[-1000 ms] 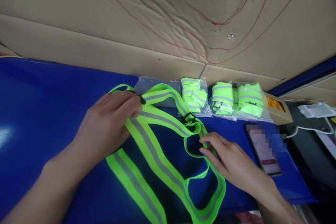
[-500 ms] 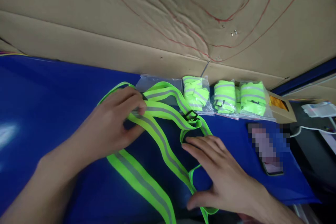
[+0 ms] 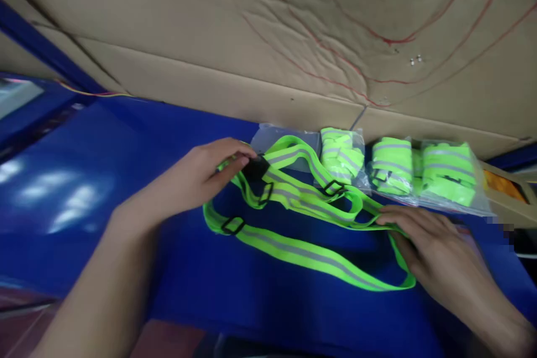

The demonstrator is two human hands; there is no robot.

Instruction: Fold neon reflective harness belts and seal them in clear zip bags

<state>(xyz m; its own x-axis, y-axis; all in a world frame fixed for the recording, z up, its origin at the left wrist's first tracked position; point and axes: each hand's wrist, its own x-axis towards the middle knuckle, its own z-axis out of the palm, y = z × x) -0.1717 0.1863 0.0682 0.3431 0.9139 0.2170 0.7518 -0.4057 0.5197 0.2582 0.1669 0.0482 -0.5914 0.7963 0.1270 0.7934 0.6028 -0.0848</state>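
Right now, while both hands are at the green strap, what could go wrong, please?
The green strap may tangle or twist, because its loose loops overlap between the left hand and the right hand.

A black buckle could perhaps snag on a neighbouring loop, as several strands lie near it.

A wide pull might nudge the nearest bagged bundle, since the strap's upper loop lies close to it.

No readable lettering is showing up anywhere!
Scanning across now: the red lines (image 3: 390, 42) on the cardboard (image 3: 188, 28) are curving along without forming a legible letter or number, the clear bags (image 3: 480, 198) are yielding no readable print, and the green straps (image 3: 302, 253) are offering no brand or sign.
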